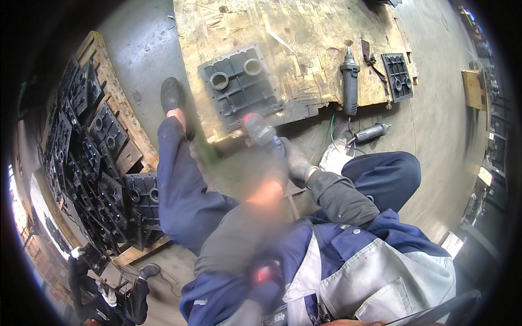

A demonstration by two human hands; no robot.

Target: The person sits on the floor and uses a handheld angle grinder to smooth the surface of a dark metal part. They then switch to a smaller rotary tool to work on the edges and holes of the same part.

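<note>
A blurred hand-held power tool (261, 131) with a red end points at the lower edge of a dark ribbed metal plate (244, 87). The plate has two round openings and lies on a worn wooden board. My left hand (267, 163), gloved and blurred, is closed around the tool's rear body. My right hand (297, 159), in a grey glove, grips the same tool from the right side; its fingertips are partly hidden. Whether the tool's end touches the plate cannot be told.
On the wooden board (301, 24) lie a die grinder with a wire brush (350, 83), a dark strap (377, 69) and a smaller ribbed plate (397, 77). Another grinder (372, 132) lies on the floor. Left, a wooden pallet (122, 110) bears many plates; a co-worker (102, 301) sits below it.
</note>
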